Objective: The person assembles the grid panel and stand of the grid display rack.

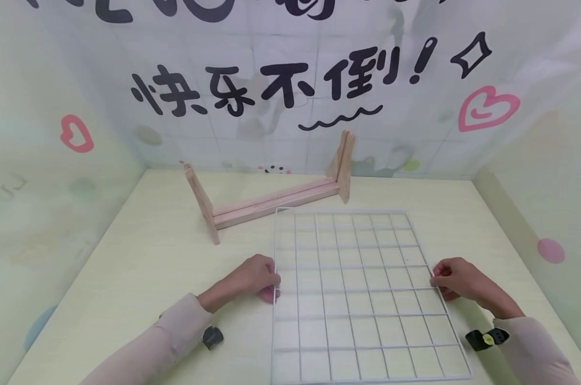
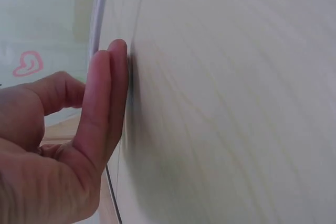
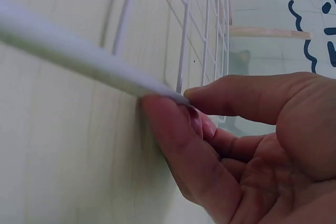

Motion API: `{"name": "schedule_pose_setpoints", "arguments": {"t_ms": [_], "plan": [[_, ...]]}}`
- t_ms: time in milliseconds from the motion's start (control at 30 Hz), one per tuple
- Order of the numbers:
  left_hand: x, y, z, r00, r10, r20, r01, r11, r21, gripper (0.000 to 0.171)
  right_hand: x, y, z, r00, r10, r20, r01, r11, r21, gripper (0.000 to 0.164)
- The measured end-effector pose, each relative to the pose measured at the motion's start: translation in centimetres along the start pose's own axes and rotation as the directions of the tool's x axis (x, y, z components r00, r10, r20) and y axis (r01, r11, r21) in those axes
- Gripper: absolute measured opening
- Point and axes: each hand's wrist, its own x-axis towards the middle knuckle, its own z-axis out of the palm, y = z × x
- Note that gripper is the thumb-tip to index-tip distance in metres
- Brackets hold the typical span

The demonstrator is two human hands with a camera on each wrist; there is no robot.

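Observation:
A white wire grid panel point(image 1: 362, 290) lies low over the pale table, held at both sides. My left hand point(image 1: 249, 279) grips its left edge rod, thumb on top and fingers beneath. In the left wrist view, two fingers point(image 2: 102, 100) extend close to the tabletop. On the opposite side, my right hand point(image 1: 466, 283) pinches the right edge rod. The right wrist view has the thumb point(image 3: 236, 95) above the thick border rod and the fingertips under it. Behind the panel stands a wooden frame point(image 1: 276, 203) with two upright ends and a grooved crossbar.
The wooden frame's right foot is near the panel's far edge. Printed cloth walls point(image 1: 290, 139) with writing and hearts enclose the table point(image 1: 141, 256) at the back and sides. A black wrist device point(image 1: 487, 339) is at the right sleeve, another point(image 1: 212, 337) by the left.

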Motion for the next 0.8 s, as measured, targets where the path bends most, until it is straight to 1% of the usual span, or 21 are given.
{"name": "schedule_pose_setpoints", "arguments": {"t_ms": [67, 200, 300, 433, 500, 600, 667, 733, 800], "plan": [[0.0, 0.1, -0.1, 1.0, 0.01, 0.024, -0.008, 0.998, -0.067, 0.011, -0.2, 0.1, 0.0, 1.0, -0.017, 0.008, 0.017, 1.0, 0.022, 0.014], [0.1, 0.3, -0.2, 0.998, 0.034, 0.054, -0.026, 0.989, -0.145, 0.018, -0.5, 0.2, -0.1, 0.997, -0.066, 0.048, 0.059, 0.988, 0.141, 0.016], [0.1, 0.4, -0.2, 0.998, 0.045, 0.051, -0.031, 0.97, -0.241, 0.023, -0.4, 0.3, -0.2, 0.989, -0.124, 0.085, 0.104, 0.972, 0.212, 0.017], [0.2, 0.4, -0.4, 0.997, 0.059, 0.041, -0.04, 0.929, -0.369, 0.03, -0.4, 0.2, -0.1, 0.975, -0.203, 0.093, 0.174, 0.951, 0.255, 0.022], [0.1, 0.6, -0.7, 0.997, 0.067, 0.04, -0.044, 0.907, -0.42, 0.034, -0.4, 0.0, -0.1, 0.971, -0.229, 0.071, 0.201, 0.94, 0.275, 0.026], [0.1, 1.0, -1.0, 0.998, 0.056, 0.031, -0.035, 0.876, -0.481, 0.042, -0.5, -0.4, -0.2, 0.969, -0.245, 0.019, 0.229, 0.93, 0.288, 0.038], [0.2, 1.1, -1.1, 0.998, 0.053, 0.015, -0.037, 0.852, -0.522, 0.046, -0.5, -0.8, -0.3, 0.968, -0.251, -0.01, 0.243, 0.926, 0.29, 0.046], [0.2, 1.3, -1.2, 0.998, 0.064, -0.008, -0.058, 0.833, -0.55, 0.047, -0.4, -1.0, -0.3, 0.966, -0.258, -0.032, 0.256, 0.922, 0.291, 0.05], [0.2, 1.4, -1.2, 0.996, 0.083, -0.033, -0.086, 0.807, -0.584, 0.047, -0.2, -1.3, -0.2, 0.96, -0.274, -0.054, 0.277, 0.913, 0.3, 0.051]]}}
